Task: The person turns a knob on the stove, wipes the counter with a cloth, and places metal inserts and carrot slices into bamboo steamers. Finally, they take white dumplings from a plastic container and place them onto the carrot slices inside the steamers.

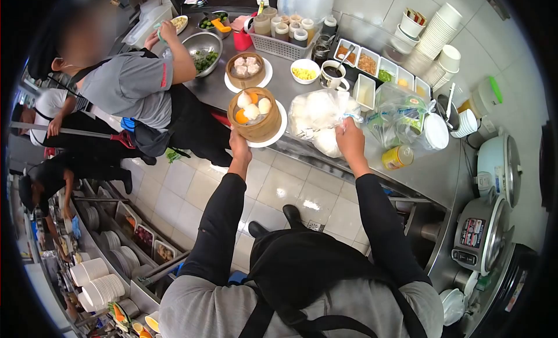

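Observation:
My left hand (240, 149) grips the near edge of a white plate (283, 124) that bears a round bamboo steamer (260, 130). White and orange pieces (251, 111) lie inside the steamer. To the right, my right hand (350, 141) is closed on the gathered edge of a clear plastic bag (317, 114) with white contents, which rests on the steel counter (412, 175). Behind the first steamer, a second bamboo steamer (246, 70) with pale dumplings stands on another white plate (267, 76).
Beside me at the left, a co-worker (128, 82) stands at the counter near a metal bowl (209, 46). A jar (397, 157), bagged greens (401, 114), sauce bottles (282, 31) and ingredient trays (367, 62) surround the bag. Cookers (479, 233) stand right.

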Tool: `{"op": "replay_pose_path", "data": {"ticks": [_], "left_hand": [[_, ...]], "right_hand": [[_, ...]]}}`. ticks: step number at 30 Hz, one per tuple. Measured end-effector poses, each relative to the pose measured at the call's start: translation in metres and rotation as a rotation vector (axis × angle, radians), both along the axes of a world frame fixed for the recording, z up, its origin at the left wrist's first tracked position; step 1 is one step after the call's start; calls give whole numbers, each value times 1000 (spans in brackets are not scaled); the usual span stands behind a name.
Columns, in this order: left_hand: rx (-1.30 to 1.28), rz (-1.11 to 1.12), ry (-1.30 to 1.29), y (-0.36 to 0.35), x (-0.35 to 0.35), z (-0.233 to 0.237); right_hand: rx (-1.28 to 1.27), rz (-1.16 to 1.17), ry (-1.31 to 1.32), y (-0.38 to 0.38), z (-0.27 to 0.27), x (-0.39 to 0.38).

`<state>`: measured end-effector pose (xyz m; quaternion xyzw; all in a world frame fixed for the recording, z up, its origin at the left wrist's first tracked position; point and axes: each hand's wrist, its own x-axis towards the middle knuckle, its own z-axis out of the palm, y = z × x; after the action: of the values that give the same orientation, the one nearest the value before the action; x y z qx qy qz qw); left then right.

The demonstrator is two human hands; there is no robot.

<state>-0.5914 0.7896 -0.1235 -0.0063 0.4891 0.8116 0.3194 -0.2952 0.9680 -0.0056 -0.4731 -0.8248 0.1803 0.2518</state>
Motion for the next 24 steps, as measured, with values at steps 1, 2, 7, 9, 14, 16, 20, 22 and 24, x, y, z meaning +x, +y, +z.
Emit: {"op": "replay_pose_path", "data": {"ticks": [1, 2, 7, 9, 14, 16, 20, 22, 24], "left_hand": [[-14, 29, -2, 4, -2, -2], [7, -11, 49, 8, -2, -5], [-24, 53, -86, 26, 8, 0], [-67, 7, -183, 15, 9, 12], [-152, -128, -13, -14, 23, 20], [-114, -142, 50, -18, 28, 26], [-142, -148, 50, -17, 30, 22], [-120, -200, 60, -11, 32, 22], [-109, -219, 51, 1, 43, 26]], "right_hand": [[-3, 0, 1, 0, 1, -1], [-54, -8, -26, 1, 2, -2], [145, 64, 94, -21, 20, 6], [281, 100, 82, -14, 24, 14], [273, 227, 17, 20, -9, 21], [262, 232, 25, 15, -8, 28], [235, 42, 285, 9, 13, 31], [323, -87, 325, 7, 22, 36], [447, -67, 370, 11, 33, 39]]}}
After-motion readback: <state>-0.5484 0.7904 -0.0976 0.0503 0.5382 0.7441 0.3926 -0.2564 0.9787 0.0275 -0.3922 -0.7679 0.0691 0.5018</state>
